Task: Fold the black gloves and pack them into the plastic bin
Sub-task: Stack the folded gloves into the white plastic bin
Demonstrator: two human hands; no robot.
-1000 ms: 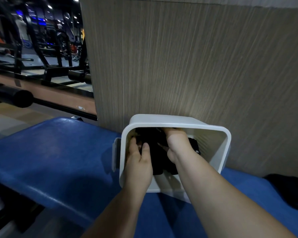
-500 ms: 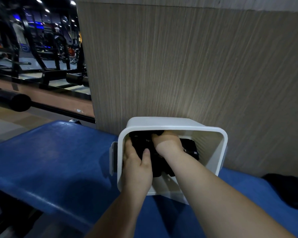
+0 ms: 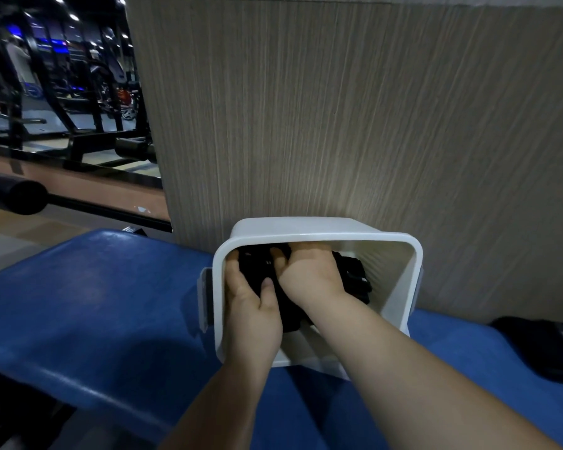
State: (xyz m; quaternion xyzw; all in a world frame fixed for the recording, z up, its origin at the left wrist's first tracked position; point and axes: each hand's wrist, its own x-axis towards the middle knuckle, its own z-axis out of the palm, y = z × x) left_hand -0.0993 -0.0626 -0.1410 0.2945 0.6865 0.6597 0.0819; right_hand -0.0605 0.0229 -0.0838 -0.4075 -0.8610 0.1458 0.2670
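Where hands reach: inside the plastic bin (image 3: 306, 227)
Left hand (image 3: 254, 306): pinches black gloves (image 3: 351, 277) at their left edge
Right hand (image 3: 309, 271): atop gloves, fingers hidden; grip cannot be told
Bin: seemingly tilted nearward on blue bench (image 3: 95, 303), against wood panel (image 3: 338, 125)

Dim wide-angle view — soft glow on the wall panel (image 3: 306, 190), edges bowed

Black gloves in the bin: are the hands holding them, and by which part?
The left hand grips the black gloves by their left edge, thumb on top; the right hand curls its fingers over their far side.
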